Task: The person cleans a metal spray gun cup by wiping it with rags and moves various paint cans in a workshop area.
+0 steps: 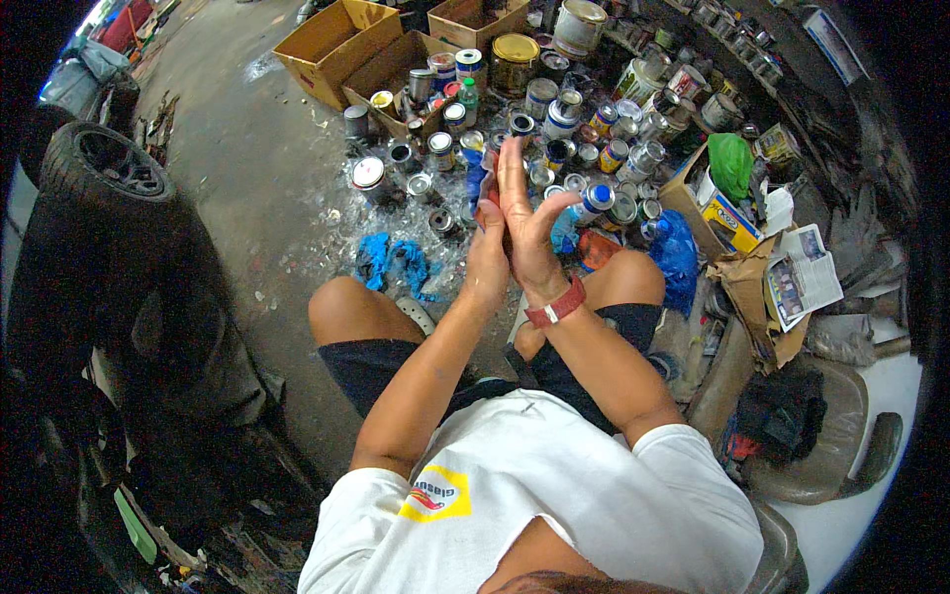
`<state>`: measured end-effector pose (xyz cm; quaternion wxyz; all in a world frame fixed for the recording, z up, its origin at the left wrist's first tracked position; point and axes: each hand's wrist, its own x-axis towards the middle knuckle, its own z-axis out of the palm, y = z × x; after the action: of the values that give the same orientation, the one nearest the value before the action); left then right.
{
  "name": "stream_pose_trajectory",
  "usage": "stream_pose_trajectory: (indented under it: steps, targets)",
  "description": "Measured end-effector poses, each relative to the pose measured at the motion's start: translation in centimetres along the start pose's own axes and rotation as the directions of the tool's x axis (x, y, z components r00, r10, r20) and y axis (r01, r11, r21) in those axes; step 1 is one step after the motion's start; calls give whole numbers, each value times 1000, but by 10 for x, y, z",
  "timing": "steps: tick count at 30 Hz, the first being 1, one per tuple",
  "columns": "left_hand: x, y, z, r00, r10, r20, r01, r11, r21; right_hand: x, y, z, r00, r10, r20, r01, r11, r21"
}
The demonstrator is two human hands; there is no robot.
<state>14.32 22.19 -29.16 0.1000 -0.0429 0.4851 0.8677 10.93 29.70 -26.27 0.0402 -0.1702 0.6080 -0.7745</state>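
In front of my chest, over the paint cans, my two hands are pressed together, palm toward palm. My right hand (531, 233) has its fingers stretched straight and its thumb spread wide; a red band circles the wrist. Against its palm lies my left hand (487, 259), its thumb showing and most of its fingers hidden. A thin greyish piece with a reddish edge (488, 176) sticks up beside the fingers, on the left hand's side. What it is, I cannot make out. Beyond the hands stand many open and lidded paint cans (441, 148).
Cardboard boxes (336, 45) stand behind the cans. Crumpled blue gloves (391, 263) lie on the stained floor (233, 158). At right are a blue plastic bag (676, 259), newspaper (804, 275) and a brown chair (826, 431). A wheel (109, 163) stands at left.
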Motion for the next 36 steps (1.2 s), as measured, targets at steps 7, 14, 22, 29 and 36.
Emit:
stream_pose_trajectory:
  steps: [7,14,22,29,36]
  targets:
    - [-5,0,1,998,14,-62,-11,999,53,4,2,2,1000,-7,-2,7,984,-176]
    - [6,27,-55,985,79,150,62,660,-749,-9,-26,27,958,92,273,-277,547,790]
    - [7,74,-49,975,217,-40,-216,910,-353,-10,-15,-9,964,221,150,-259,910,324]
    - [-25,9,7,985,127,115,-110,983,-149,40,22,-19,935,-115,-336,-66,875,-480]
    - [-22,14,-1,995,-23,95,60,912,-407,27,35,-14,906,-389,-165,46,479,-876]
